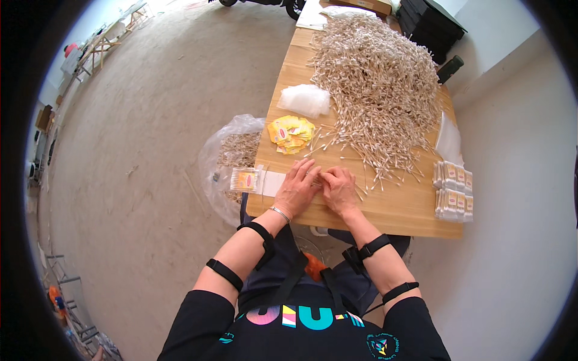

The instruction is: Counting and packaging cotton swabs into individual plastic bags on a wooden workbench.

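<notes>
My left hand (298,188) and my right hand (340,189) meet over the near part of the wooden table, fingers curled inward and almost touching. A few thin cotton swabs (317,181) show between the fingertips, partly hidden by them. Beside my left wrist lies a white strip (273,183), flat on the table. At its left end, by the table's corner, sits a clear packet of cotton swabs (245,180) with an orange and yellow label. Loose swabs from a huge heap (376,84) spread close to my right hand.
Yellow printed cards (291,134) and a stack of clear plastic bags (304,100) lie along the left side. Filled packets (453,191) stand in rows at the right edge. A large plastic sack (232,150) of swabs rests below the table's left edge. Black crates (428,27) stand far right.
</notes>
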### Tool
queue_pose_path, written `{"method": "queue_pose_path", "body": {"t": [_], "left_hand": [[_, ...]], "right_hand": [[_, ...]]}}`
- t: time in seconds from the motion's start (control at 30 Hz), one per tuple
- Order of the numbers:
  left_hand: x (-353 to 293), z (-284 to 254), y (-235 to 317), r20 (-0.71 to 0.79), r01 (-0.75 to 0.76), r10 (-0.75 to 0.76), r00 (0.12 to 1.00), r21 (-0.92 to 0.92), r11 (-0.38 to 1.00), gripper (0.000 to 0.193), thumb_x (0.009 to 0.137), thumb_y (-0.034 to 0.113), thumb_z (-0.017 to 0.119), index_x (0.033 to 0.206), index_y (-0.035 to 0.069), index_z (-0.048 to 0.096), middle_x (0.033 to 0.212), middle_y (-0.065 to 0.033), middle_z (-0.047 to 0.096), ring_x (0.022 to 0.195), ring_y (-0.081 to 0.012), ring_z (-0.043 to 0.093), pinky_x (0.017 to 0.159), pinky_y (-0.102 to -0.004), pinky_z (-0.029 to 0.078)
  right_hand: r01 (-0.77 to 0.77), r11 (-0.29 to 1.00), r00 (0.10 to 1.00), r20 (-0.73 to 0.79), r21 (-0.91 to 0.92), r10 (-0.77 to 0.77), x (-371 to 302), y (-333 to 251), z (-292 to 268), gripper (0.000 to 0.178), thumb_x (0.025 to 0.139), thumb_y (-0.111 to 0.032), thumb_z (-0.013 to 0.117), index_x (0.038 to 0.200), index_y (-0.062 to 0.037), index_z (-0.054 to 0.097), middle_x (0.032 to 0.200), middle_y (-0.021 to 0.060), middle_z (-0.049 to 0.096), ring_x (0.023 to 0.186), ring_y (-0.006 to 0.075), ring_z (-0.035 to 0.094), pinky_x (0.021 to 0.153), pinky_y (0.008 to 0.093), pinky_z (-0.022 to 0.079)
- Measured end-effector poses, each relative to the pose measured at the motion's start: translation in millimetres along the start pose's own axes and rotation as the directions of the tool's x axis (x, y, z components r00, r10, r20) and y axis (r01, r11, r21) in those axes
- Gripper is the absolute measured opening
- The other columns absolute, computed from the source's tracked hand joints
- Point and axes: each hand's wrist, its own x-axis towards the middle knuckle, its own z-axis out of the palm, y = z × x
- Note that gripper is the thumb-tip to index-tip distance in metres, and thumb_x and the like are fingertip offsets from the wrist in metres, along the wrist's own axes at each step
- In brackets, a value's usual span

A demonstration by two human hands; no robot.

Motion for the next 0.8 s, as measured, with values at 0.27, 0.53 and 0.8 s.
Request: {"method": "queue_pose_path", "body": {"t": [0.27, 0.53, 0.8], "left_hand": [[-5, 2, -9, 0.079, -0.041, 0.048, 0.996, -0.083, 0.996, 0.033, 0.079, 0.014, 0.065, 0.111, 0.006, 0.058, 0.114, -0.0096, 0.057, 0.114, -0.0257, 0.050, 0.105, -0.0415, 0.035], [-5, 4, -9, 0.045, -0.049, 0.056, 0.997, -0.153, 0.987, 0.024, 0.080, 0.011, 0.064, 0.103, 0.004, 0.061, 0.104, -0.0102, 0.060, 0.107, -0.0278, 0.053, 0.098, -0.0396, 0.041], [-5, 3, -7, 0.034, -0.005, 0.011, 0.999, -0.192, 0.981, 0.041, 0.077, 0.011, 0.066, 0.115, 0.001, 0.055, 0.118, -0.0141, 0.055, 0.116, -0.0308, 0.049, 0.099, -0.0391, 0.041]], "right_hand": [[-0.068, 0.987, 0.997, 0.034, -0.143, 0.074, -23, 28, -64, 0.039, 0.069, -0.019, 0.071, 0.105, -0.0077, 0.062, 0.102, 0.0094, 0.055, 0.096, 0.0273, 0.051, 0.087, 0.0395, 0.042], [-0.242, 0.963, 0.969, -0.076, -0.117, 0.234, -33, 50, -38, 0.004, 0.078, -0.010, 0.063, 0.080, -0.0076, 0.066, 0.084, 0.0087, 0.057, 0.087, 0.0278, 0.055, 0.077, 0.0381, 0.046], [-0.132, 0.978, 0.991, 0.019, 0.160, 0.130, 5, 15, 4, 0.011, 0.079, -0.005, 0.057, 0.084, -0.0065, 0.067, 0.086, 0.0101, 0.058, 0.089, 0.0292, 0.056, 0.079, 0.0379, 0.046]]}}
